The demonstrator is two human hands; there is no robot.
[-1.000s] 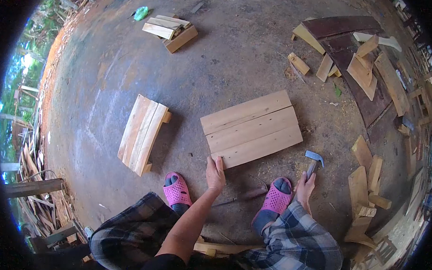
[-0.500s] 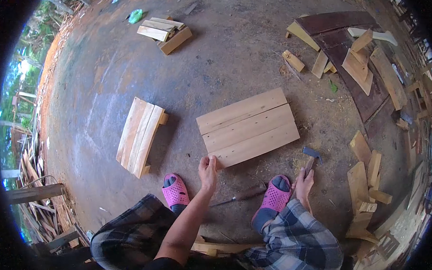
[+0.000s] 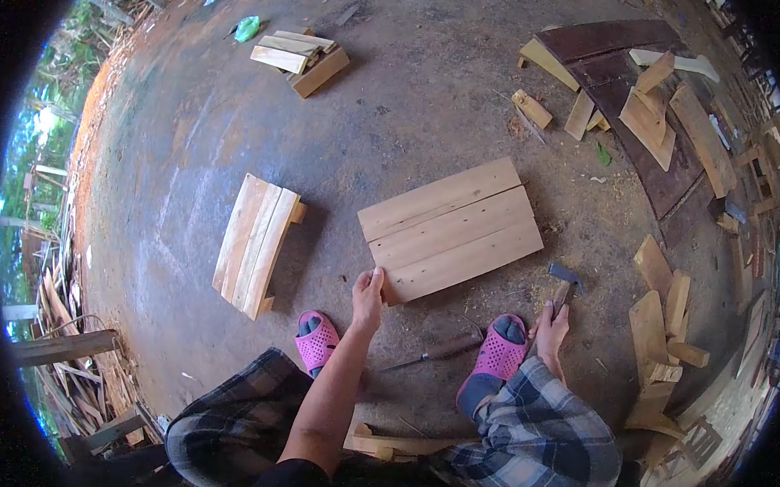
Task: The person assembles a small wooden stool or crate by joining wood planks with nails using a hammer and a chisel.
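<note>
In front of me a wooden panel (image 3: 454, 228) of three boards, with small dark nail marks, is tilted slightly on the floor. My left hand (image 3: 369, 300) grips its lower left edge, the fingers partly hidden. My right hand (image 3: 550, 331) is closed around the handle of a hammer (image 3: 566, 276), whose metal head sits just above the floor, right of the panel. To the left stands a similar slatted wooden piece (image 3: 254, 246) with blocks under its boards.
Wood offcuts (image 3: 660, 337) lie at right, near a dark brown sheet (image 3: 603, 77) bearing more pieces. Stacked boards (image 3: 302, 59) and a green plastic bag (image 3: 247, 29) are farther off. A thin dark tool (image 3: 424, 357) lies between my pink sandals (image 3: 500, 349).
My left hand has slid from the panel's lower corner slightly up and left along its edge. The hammer stays in my right hand, almost unmoved.
</note>
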